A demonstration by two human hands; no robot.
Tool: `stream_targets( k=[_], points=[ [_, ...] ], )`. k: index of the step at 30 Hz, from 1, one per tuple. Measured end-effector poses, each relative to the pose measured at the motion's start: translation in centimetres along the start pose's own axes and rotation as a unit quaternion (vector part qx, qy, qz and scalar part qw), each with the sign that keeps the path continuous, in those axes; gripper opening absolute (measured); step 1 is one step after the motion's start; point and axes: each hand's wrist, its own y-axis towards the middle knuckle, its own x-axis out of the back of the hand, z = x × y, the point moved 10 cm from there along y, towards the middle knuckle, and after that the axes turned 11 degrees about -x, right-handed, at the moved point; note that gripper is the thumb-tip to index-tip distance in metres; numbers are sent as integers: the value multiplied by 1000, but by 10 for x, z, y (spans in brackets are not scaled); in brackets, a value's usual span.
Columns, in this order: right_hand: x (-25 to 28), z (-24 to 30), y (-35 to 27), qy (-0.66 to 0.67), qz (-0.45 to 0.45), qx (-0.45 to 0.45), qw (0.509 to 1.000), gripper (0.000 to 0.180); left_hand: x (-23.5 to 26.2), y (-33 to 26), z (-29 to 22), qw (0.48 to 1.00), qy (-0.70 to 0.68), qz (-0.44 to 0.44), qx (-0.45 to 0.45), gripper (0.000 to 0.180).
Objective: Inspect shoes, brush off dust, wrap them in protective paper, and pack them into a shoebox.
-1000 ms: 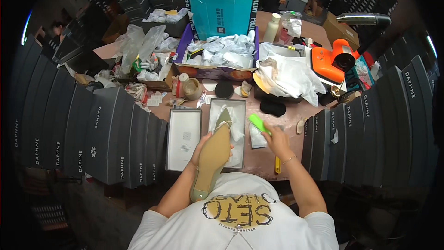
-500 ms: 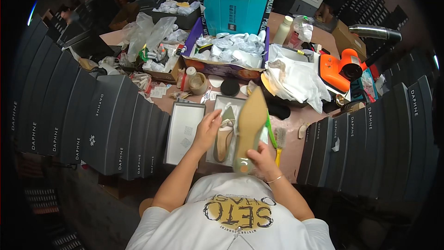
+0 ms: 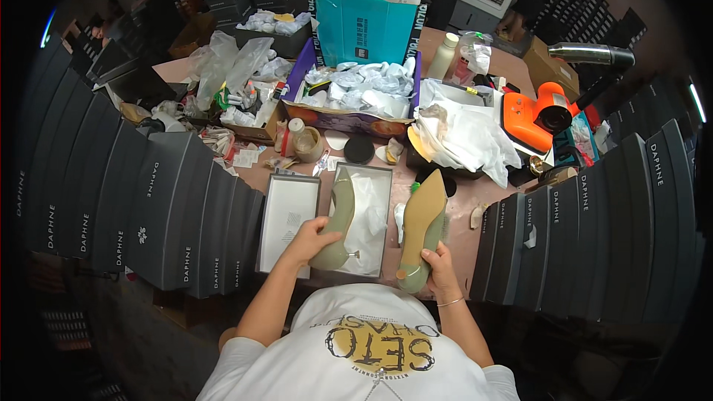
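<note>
Dark grey shoeboxes banked on both sides, left and right. Pink table between. Open shoebox placed centrally, lid at its left, white tissue paper inside.

Left shoe, sage-green, pointed, low-heeled, is held on its side over the shoebox; contact with it cannot be told. Right shoe is held just beside the box, tan sole up.

Left hand: closed around the heel end, thumb on top; half a second ago it was empty. Right hand: partly curled, heel end gripped. Both shoes now in hand; side-by-side handling judged possible.
</note>
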Motion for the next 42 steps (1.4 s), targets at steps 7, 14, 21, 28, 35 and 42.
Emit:
stream_targets(
  k=[7, 14, 21, 28, 35, 42],
  points=[
    [-91, -1, -12, 90, 207, -71, 972, 58, -39, -50, -19, 824, -558, 72, -65, 68],
    [-105, -13, -23, 70, 263, -101, 957, 58, -64, -55, -12, 833, -538, 120, -48, 86],
    [-97, -17, -24, 78, 260, -93, 958, 59, -67, -51, -14, 826, -545, 134, -46, 84],
    [-97, -12, -16, 83, 232, -89, 965, 58, -61, -43, -11, 824, -547, 138, -43, 80],
    [-80, -23, 8, 150, 137, -105, 974, 55, -72, -35, -30, 798, -600, 57, -4, 57],
    [-81, -35, 14, 186, 125, -140, 964, 55, -77, -38, -18, 782, -623, 13, 32, 61]
  ],
)
